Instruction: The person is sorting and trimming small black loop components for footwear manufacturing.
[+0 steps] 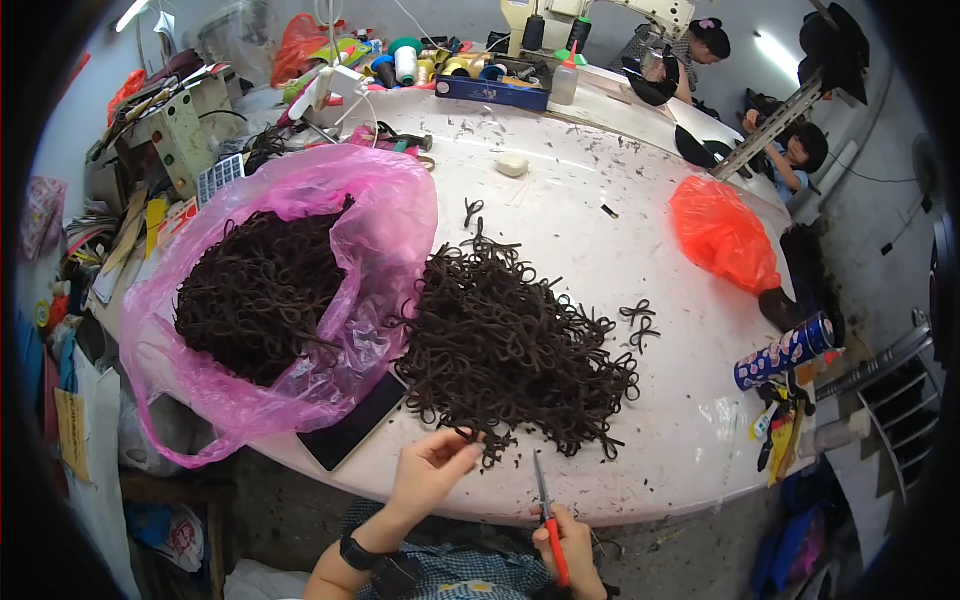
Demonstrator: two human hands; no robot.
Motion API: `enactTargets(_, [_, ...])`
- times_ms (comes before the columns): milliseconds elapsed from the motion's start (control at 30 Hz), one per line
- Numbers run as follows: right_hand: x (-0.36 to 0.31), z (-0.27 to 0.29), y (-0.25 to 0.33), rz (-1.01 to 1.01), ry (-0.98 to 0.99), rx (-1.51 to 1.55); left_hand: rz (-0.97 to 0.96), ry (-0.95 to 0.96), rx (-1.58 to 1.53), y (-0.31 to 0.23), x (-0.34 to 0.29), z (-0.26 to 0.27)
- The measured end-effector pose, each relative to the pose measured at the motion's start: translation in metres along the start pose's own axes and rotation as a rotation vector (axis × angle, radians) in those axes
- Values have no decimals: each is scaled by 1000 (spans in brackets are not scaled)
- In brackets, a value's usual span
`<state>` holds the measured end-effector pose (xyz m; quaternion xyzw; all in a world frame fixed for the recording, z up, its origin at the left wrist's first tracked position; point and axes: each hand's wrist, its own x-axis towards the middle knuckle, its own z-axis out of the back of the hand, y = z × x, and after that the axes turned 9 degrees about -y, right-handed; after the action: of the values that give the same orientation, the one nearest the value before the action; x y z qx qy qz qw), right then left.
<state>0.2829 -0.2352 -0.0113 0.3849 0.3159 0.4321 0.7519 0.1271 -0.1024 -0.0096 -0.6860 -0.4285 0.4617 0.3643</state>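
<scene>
A large heap of dark brown looped cord pieces (510, 340) lies on the white table (600, 490) in front of me. At its near edge my left hand (435, 470) has thumb and fingers pinched together on a small dark cord loop (492, 448). My right hand (568, 545) grips scissors (555, 548) with red handles at the table's front edge. Their blades point up toward the heap, apart from the piece in my left hand. Left of the heap, a pink plastic bag (385, 215) lies open, holding more of the same loops (260, 290).
A dark tablet or phone (350, 425) lies partly under the bag. At right are an orange-red bag (722, 235), a blue patterned can (785, 350) and tools. Thread spools (405, 62), a blue box (490, 92) and a bottle (565, 80) stand behind. Two people sit beyond.
</scene>
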Motion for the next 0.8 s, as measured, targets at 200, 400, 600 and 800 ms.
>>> enactTargets(200, [6, 8, -8, -126, -6, 83, -679, -651, 710, -86, 25, 36])
enactTargets(400, [6, 4, -4, -124, 1, 78, -1052, -498, 1197, -64, 29, 37])
enactTargets(600, [6, 4, -1, -130, 1, 62, -953, 109, 1118, 14, 21, -1])
enactTargets(800, [5, 5, -4, -115, -3, 53, -1017, 148, 1307, 29, 36, -8])
